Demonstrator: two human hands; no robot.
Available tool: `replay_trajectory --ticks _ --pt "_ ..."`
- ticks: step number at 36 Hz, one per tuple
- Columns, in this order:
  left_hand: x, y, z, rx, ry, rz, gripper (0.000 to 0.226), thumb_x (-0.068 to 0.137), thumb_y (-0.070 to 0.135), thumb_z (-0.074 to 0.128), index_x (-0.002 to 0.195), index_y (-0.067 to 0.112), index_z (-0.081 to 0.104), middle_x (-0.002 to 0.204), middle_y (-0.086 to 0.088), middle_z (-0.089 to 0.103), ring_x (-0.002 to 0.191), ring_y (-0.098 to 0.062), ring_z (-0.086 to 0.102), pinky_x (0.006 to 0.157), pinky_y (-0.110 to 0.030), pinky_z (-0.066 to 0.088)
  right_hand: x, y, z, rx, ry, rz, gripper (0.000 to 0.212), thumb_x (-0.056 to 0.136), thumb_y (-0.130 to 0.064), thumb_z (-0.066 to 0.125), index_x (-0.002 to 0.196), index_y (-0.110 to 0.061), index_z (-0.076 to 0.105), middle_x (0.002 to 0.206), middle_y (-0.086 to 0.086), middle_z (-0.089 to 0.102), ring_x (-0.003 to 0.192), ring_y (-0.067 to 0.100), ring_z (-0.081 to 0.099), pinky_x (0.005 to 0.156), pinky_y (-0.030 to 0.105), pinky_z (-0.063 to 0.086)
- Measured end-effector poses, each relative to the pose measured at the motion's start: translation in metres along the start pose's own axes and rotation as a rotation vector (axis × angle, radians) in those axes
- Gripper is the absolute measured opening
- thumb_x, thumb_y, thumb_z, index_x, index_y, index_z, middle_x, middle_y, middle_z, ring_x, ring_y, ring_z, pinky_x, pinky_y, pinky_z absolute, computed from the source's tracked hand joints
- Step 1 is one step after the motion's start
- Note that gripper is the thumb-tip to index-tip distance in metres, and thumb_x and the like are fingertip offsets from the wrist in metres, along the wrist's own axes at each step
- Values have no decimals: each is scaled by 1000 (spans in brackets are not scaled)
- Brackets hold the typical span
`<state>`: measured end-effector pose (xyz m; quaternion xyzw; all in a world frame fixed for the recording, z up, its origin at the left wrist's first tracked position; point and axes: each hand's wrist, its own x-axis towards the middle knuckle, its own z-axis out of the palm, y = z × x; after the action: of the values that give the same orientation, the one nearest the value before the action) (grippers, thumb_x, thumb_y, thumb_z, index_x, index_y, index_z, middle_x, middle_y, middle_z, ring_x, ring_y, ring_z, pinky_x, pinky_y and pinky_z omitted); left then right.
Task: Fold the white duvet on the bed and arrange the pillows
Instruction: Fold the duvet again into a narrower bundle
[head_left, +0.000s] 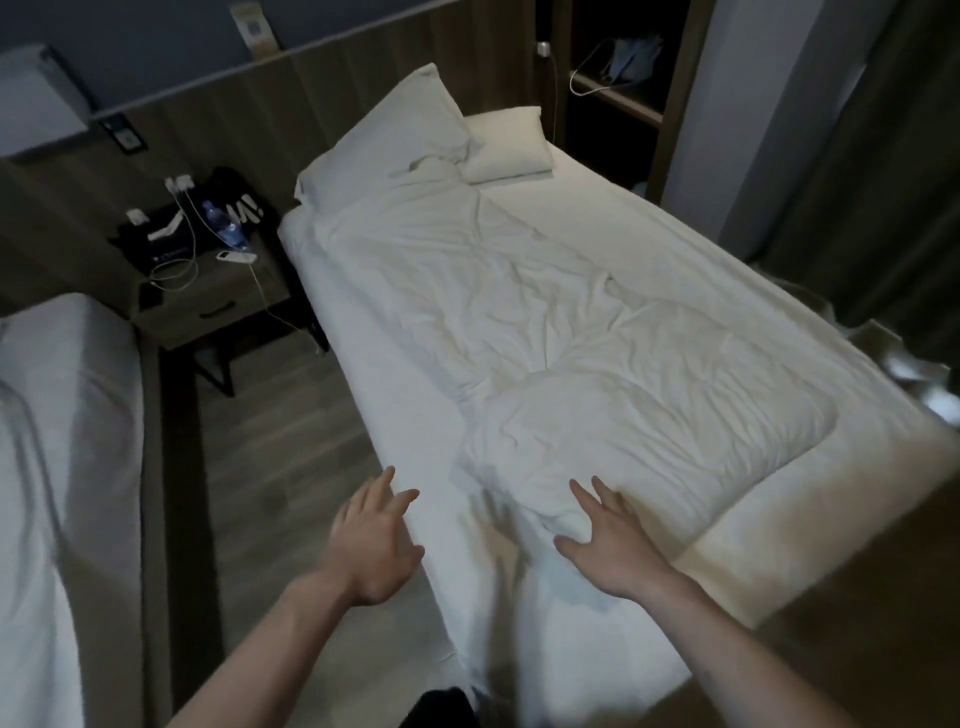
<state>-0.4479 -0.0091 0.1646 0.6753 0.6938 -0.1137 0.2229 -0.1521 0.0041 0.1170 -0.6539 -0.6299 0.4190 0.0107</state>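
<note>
The white duvet (519, 322) lies crumpled along the single bed (769, 566), with a thick bunched fold near the foot. Two white pillows sit at the head: a large one (395, 135) on the left and a smaller one (506, 145) to its right. My left hand (371, 545) hovers with spread fingers at the bed's left edge near the foot. My right hand (608, 545) is spread flat, its fingers touching the near end of the bunched duvet. Neither hand holds anything.
A wooden nightstand (208, 306) with a water bottle (226, 223), a dark bag, chargers and cables stands left of the bed. A second bed (57, 441) lies at far left, with a strip of wood floor between. Dark curtains (883, 156) and shelving stand at right.
</note>
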Motion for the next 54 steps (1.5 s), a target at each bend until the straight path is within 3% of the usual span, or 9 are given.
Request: replay_trajectory --ticks 10,15,21,26,29,33,41,49,54 --pt "92 -84 -46 22 14 131 84 74 58 41 152 33 25 165 -1 0 151 -24 3 122 -38 11 58 -64 23 -52 74 135 79 93 -53 53 157 -36 8 165 -6 -6 152 27 -6 123 39 10" --pt "146 -139 -75 70 -25 229 74 88 51 56 152 34 23 165 2 -3 151 -22 4 122 -38 11 101 -131 54 -18 97 206 80 93 -52 54 157 -33 10 166 -3 -5 152 29 -1 122 45 13" --pt "174 -199 -120 104 -38 291 77 87 47 59 153 34 22 165 2 -5 151 -24 1 121 -40 9 134 -213 78 -38 121 194 83 91 -56 54 157 -31 11 166 1 0 151 31 4 120 48 19" --pt "190 -226 -137 88 -29 323 75 86 46 58 153 35 23 165 2 -4 152 -23 0 121 -40 9 138 -234 87 -5 142 207 82 90 -58 52 157 -32 13 166 1 1 152 30 4 121 46 16" --pt "199 -231 -139 81 -59 354 74 87 47 58 152 35 24 165 3 -4 152 -23 0 121 -41 10 135 -232 97 -9 162 254 83 87 -61 52 156 -30 17 165 3 8 152 27 7 121 42 18" --pt "216 -221 -132 46 -106 404 71 87 48 59 150 35 31 164 4 4 150 -22 6 120 -40 17 126 -228 107 50 210 333 79 89 -49 60 155 -26 23 164 6 12 150 26 15 120 37 21" --pt "249 -176 -107 -29 -336 462 64 88 45 60 146 29 38 162 2 14 145 -24 22 117 -40 27 137 -214 111 130 255 453 79 88 -44 65 154 -23 27 162 9 20 149 22 20 118 30 20" --pt "282 -147 -92 -57 -456 466 63 88 44 61 146 26 40 160 0 20 146 -21 23 117 -36 27 174 -202 104 201 253 494 79 88 -42 65 155 -25 26 163 6 18 147 24 26 115 33 27" --pt "310 -146 -104 -24 -427 438 63 87 44 63 144 25 43 157 -1 26 144 -21 28 116 -33 29 210 -193 92 208 175 513 76 92 -41 59 156 -21 23 162 12 16 146 29 27 113 35 30"
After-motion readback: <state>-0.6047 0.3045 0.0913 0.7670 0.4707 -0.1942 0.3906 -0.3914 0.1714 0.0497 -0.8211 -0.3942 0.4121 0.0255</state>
